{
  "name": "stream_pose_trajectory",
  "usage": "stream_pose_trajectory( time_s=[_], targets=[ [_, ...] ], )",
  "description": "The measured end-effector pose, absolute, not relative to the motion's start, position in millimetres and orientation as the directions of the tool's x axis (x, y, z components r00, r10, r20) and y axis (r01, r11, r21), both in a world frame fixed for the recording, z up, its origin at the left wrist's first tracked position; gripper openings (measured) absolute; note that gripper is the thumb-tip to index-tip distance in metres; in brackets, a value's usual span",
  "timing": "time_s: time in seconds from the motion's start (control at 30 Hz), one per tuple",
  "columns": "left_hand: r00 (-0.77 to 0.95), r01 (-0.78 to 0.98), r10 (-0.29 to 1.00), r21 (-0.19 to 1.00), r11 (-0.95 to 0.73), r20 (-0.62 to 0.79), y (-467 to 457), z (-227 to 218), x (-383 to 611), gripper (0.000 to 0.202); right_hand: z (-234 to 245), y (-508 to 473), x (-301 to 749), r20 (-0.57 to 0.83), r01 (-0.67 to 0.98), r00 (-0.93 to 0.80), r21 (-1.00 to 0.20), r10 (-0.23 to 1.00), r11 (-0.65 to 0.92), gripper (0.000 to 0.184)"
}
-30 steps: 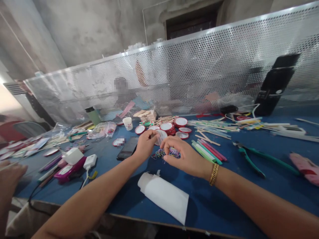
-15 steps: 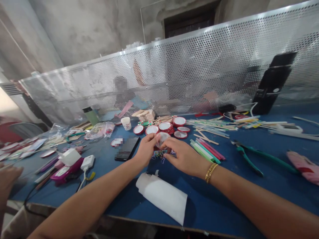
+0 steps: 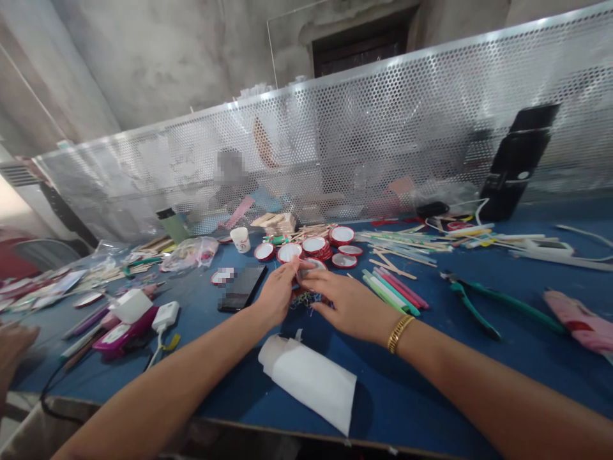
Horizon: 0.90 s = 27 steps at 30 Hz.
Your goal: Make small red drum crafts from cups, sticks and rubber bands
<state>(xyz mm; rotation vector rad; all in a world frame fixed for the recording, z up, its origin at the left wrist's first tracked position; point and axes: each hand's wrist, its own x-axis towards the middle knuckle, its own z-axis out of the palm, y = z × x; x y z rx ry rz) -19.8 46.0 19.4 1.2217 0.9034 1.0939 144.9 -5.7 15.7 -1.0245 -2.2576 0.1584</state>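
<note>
My left hand [image 3: 276, 293] and my right hand [image 3: 345, 302] meet over the middle of the blue table [image 3: 431, 377]. Their fingertips are pinched together on a small round clear lid [image 3: 309, 269] held between them. A little heap of coloured rubber bands [image 3: 306, 299] lies on the table just under the fingers. My right wrist wears a gold bracelet [image 3: 398, 333]. Red-rimmed round lids [image 3: 330, 243] lie in a group right behind the hands.
A white paper roll [image 3: 309, 380] lies near the front edge. A black phone [image 3: 242, 287] is left of the hands, coloured sticks [image 3: 393, 289] and green-handled pliers [image 3: 483, 305] right. A perforated metal screen [image 3: 383, 140] closes the back; another person's hand [image 3: 14, 345] shows far left.
Both hands have come closer together over the rubber bands, and the fingertips now pinch the clear lid between them. The view has shifted slightly.
</note>
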Motion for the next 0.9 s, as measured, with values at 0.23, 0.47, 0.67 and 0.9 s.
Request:
stream_pose_trajectory(
  time_s=[0.23,0.47,0.67,0.9],
  targets=[
    [0.350,-0.130,0.928,0.988,-0.088,0.129,43,21,-17,0.046,20,-1,150,0.733,0.494,-0.329,-0.404,0.596,0.770,0.032],
    [0.348,-0.028,0.880,0.942,-0.335,0.323,43,27,-19,0.036,22,6,161,0.752,0.646,0.140,-0.562,0.644,0.516,0.027],
    [0.410,-0.008,0.828,0.909,-0.416,0.382,46,22,-21,0.038,13,13,158,0.402,0.386,-0.108,-0.826,0.909,0.411,0.025],
    [0.394,0.140,0.630,0.634,-0.761,0.670,59,31,-30,0.049,12,23,166,0.269,0.224,0.066,-0.942,0.961,0.248,0.014]
  ],
)
